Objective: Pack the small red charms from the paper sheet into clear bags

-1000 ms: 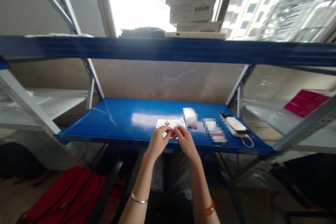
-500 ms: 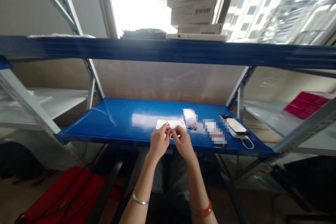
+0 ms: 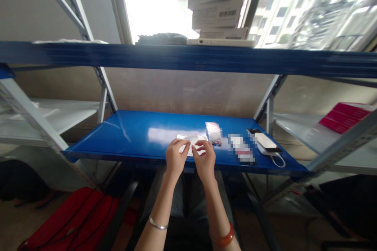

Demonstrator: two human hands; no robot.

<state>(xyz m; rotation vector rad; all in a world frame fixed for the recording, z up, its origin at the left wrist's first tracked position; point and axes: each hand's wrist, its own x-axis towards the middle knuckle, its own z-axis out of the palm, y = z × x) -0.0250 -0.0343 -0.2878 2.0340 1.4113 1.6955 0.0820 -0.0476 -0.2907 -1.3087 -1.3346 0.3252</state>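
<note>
Across the blue steel shelf (image 3: 129,133), the left hand (image 3: 176,159) comes first, a silver bangle (image 3: 157,225) on its wrist. It sits by the shelf's front edge, its fingertips (image 3: 185,147) at the left part of a white sheet (image 3: 188,137) flecked with small red marks. The right hand (image 3: 204,160), wearing an orange beaded bracelet (image 3: 223,240), sits at the sheet's right part. The hands are close but apart, with the sheet showing between them; whether either one pinches it, I cannot tell. The sheet lies near the front edge, partly hidden by the fingers. Just right of it are a clear plastic bag (image 3: 213,133) with red bits inside, a blurred-out packet (image 3: 240,148), and a white device (image 3: 263,141) with a white cable (image 3: 278,163). Something this thin likely handles best with the fingertips alone, held low. Compared with half a second earlier, the fingertips have parted and the hands stand more upright.
</note>
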